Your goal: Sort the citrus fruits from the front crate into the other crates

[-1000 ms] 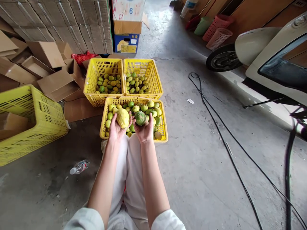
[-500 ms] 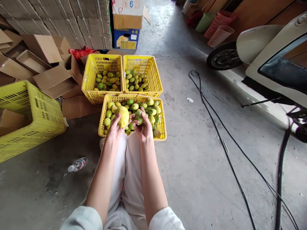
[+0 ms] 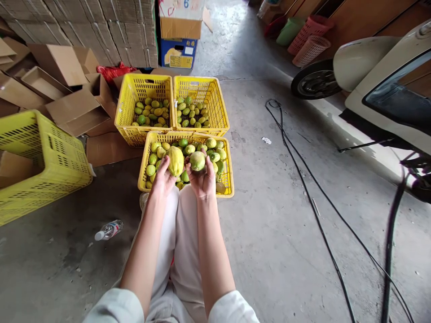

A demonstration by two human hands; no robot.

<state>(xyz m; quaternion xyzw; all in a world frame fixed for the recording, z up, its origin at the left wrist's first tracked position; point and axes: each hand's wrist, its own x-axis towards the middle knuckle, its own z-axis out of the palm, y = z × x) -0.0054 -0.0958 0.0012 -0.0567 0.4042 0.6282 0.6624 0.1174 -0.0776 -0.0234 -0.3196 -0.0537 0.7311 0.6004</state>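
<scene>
My left hand (image 3: 163,178) is closed around a large yellow lemon (image 3: 175,161). Beside it, my right hand (image 3: 203,180) grips a greener lemon (image 3: 197,161), one end turned up toward me. Both fruits are held apart from each other, above a shallow yellow crate (image 3: 230,179) in front of my knees. Green and yellow lemons (image 3: 152,159) fill that crate, partly hidden by my hands. Two deeper yellow crates stand right behind it: the left crate (image 3: 123,110) and the right crate (image 3: 222,107), each with lemons covering its bottom.
At left stands a yellow-green crate (image 3: 63,166) with cardboard inside, near loose cardboard boxes (image 3: 76,110). A plastic bottle (image 3: 109,229) lies on the floor. Black cable (image 3: 305,188) runs across the right side, near a parked scooter (image 3: 373,85). Stacked cartons (image 3: 180,27) stand behind.
The greener lemon has been turned in my right hand, showing a lighter end. The yellow lemon has also rotated slightly in my left hand, and the hands are a little further apart.
</scene>
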